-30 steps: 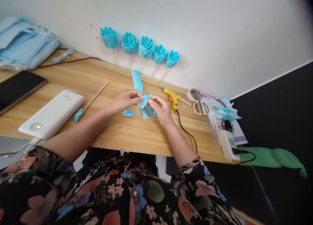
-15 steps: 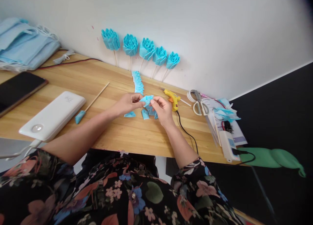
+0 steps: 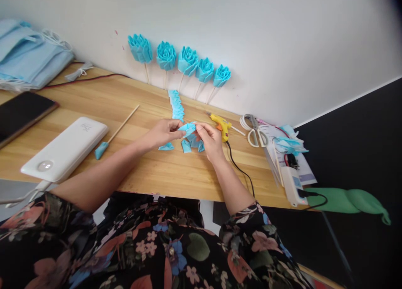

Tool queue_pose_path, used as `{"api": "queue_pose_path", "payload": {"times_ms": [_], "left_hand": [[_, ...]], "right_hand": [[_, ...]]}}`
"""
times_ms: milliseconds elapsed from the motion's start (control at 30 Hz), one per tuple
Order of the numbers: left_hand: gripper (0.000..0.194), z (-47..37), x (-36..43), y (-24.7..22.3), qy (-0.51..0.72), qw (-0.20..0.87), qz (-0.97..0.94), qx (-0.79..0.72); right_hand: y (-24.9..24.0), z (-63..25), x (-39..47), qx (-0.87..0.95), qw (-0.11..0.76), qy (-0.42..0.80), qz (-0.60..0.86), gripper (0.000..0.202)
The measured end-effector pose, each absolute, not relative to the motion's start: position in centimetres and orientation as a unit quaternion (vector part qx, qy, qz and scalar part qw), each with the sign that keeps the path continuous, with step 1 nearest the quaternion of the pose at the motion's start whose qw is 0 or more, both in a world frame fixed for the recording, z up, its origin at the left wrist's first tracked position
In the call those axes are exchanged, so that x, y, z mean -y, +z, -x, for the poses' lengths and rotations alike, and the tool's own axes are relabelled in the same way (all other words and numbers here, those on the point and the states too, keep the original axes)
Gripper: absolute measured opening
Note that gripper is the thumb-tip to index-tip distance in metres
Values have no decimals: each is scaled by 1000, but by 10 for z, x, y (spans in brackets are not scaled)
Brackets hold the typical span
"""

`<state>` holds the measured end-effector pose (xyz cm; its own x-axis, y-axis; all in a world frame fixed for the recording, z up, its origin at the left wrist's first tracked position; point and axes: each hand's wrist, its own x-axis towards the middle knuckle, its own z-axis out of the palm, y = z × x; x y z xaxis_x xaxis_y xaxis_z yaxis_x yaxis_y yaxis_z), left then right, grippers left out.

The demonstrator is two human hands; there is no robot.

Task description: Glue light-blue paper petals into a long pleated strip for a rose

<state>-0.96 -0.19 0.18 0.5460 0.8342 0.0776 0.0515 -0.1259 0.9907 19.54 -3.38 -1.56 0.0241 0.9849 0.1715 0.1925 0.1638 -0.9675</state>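
Left hand, right hand: fingers pinch blue piece; stray right knuckle could bump glue gun at one o'clock.

our single view looks forward and down from the head, close above the table: left hand and right hand mid-frame, shirt along the bottom, wall across the top.
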Motion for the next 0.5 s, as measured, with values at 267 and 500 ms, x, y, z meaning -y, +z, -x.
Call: {"api": "queue_pose_path", "payload": {"times_ms": [267, 500], "left_hand": [[19, 11, 1, 2, 312, 560, -687, -342], [18, 10, 1, 2, 320, 555, -689, -338]], "right_hand": [[-15, -193, 34, 586, 518, 387, 489, 33], [-14, -194, 34, 591, 513, 356, 511, 37]]}}
